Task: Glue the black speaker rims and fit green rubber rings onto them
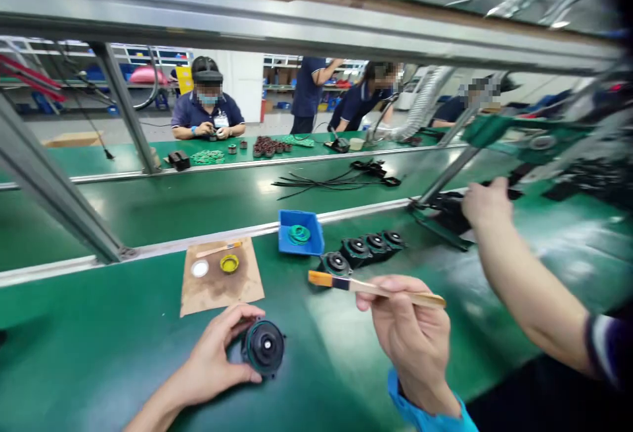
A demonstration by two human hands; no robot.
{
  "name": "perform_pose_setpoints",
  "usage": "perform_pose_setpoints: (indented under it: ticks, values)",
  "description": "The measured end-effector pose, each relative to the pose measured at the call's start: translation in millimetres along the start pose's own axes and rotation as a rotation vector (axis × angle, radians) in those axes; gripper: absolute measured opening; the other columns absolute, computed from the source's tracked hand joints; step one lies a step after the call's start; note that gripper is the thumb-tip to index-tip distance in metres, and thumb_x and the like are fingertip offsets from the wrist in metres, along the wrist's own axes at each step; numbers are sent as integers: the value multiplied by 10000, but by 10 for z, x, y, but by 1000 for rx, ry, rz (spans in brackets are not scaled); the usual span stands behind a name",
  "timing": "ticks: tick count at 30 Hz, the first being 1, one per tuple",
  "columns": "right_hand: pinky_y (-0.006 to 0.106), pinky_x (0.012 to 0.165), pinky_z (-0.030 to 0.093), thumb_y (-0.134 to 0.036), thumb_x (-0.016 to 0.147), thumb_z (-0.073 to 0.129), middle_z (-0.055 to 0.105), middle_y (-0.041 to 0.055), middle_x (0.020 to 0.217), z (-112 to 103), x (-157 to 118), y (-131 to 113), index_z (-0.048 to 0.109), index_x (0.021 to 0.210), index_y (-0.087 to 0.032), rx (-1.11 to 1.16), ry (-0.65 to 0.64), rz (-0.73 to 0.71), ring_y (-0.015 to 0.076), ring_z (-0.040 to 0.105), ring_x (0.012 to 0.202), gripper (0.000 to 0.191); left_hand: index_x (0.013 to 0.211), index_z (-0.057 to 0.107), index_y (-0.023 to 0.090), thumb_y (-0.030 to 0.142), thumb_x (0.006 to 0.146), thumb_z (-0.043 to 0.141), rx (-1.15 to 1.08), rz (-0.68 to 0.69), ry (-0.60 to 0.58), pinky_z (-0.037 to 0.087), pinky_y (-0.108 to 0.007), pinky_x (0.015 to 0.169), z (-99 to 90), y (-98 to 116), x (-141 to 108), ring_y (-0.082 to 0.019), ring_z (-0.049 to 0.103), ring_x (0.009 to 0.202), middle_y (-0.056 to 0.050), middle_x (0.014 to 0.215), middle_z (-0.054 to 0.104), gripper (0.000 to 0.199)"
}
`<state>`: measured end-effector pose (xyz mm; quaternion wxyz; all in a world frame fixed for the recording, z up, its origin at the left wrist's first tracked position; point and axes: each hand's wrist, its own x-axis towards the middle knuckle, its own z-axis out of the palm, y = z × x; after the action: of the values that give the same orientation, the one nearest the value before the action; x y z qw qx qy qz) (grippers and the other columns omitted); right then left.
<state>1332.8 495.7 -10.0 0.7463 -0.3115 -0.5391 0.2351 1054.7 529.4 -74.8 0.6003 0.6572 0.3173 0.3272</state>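
Note:
My left hand [217, 356] is curled around a round black motor housing [265, 347] with a green ring about its rim and a pale centre, resting on the green bench. Between thumb and fingers, my right hand [410, 326] grips a wooden-handled paintbrush [376, 287], its orange bristles pointing left. Behind the brush tip, several similar black housings [357, 248] stand in a slanting row. A stained cardboard sheet [198, 297] lies beyond my left hand, bearing a small yellow dish [229, 264], a white lid [200, 268] and another brush [225, 248].
A blue bin [283, 237] holds green rings [299, 234]. Metal posts [59, 181] and a rail [163, 244] border the bench. At right, a co-worker's arm [519, 280] reaches over black parts. Black cables [316, 183] lie on the middle surface; other people sit and stand across.

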Motion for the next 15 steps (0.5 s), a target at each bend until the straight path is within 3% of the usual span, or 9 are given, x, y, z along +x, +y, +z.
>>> perform_pose_setpoints:
  ticks: [3, 6, 9, 12, 15]
  values:
    - [274, 559, 554, -322, 907, 650, 668, 13, 708, -356, -199, -166, 697, 933, -214, -69, 230, -5, 138, 648, 583, 120, 1216, 601, 253, 141, 597, 855, 92, 33, -93, 405, -453, 1084, 326, -77, 457, -270, 561, 1172, -58, 1213, 610, 678]
    - [294, 557, 552, -327, 887, 675, 676, 23, 680, -635, -388, -328, 704, 926, -211, -121, 310, 12, 152, 644, 575, 126, 1249, 592, 228, 179, 626, 821, 147, 61, -110, 389, -477, 1091, 523, -143, 825, -286, 554, 1178, -71, 1221, 624, 665]
    - [294, 544, 554, -327, 870, 693, 684, 31, 672, -836, -521, -423, 709, 913, -207, -153, 358, 10, 160, 649, 572, 128, 1412, 433, 224, 222, 756, 692, 129, 69, -84, 303, -491, 1154, 574, -217, 985, -274, 499, 1280, -99, 1353, 561, 705]
    - [295, 527, 551, -341, 861, 697, 682, 36, 661, -945, -575, -402, 710, 882, -204, -159, 398, 6, 164, 645, 565, 139, 1528, 155, 229, 232, 765, 673, 177, 81, 64, 304, -481, 1154, 649, -300, 1002, -270, 442, 1342, -133, 1479, 427, 922]
    - [295, 493, 529, -362, 860, 689, 684, 33, 668, -955, -571, -288, 710, 899, -222, -117, 446, 11, 165, 630, 553, 147, 1529, 95, 201, 221, 664, 769, 366, 42, 279, 362, -484, 1110, 835, -372, 1032, -296, 481, 1293, -139, 1391, 475, 1097]
